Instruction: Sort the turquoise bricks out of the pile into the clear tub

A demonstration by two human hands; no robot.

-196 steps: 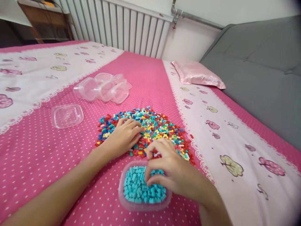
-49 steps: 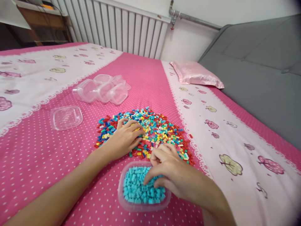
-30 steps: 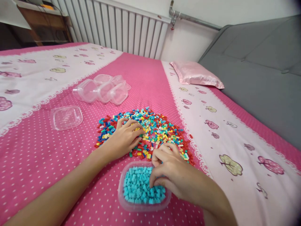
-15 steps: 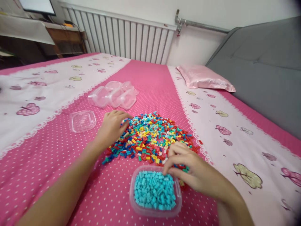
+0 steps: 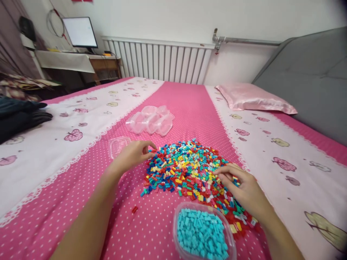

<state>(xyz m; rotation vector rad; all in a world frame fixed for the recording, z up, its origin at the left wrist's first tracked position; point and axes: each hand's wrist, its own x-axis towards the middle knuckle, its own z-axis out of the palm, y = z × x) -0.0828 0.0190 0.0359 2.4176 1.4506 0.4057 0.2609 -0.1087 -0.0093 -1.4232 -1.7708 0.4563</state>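
Observation:
A spread pile of small toy building bricks (image 5: 184,166) in many colours lies on the bed. My left hand (image 5: 135,154) is at the pile's left edge, its fingers curved, with a gap between thumb and forefinger and nothing visible in it. Over the right side of the pile, my right hand (image 5: 241,182) has thumb and forefinger close together in a pinch; whatever may be between them is too small to make out. Nearer to me stands a clear plastic tub (image 5: 177,236) filled with turquoise bricks (image 5: 200,231).
Several clear tubs (image 5: 151,121) lie grouped beyond the pile. A clear lid (image 5: 115,146) rests behind my left hand, partly covered by it. One red brick (image 5: 135,209) lies apart on the pink bedspread (image 5: 130,238). Dark folded cloth (image 5: 21,117) is far left, a pillow (image 5: 255,97) back right.
My right hand has moved from the tub's rim forward onto the pile. My left hand has shifted to the pile's outer left edge. The camera view has turned left and up.

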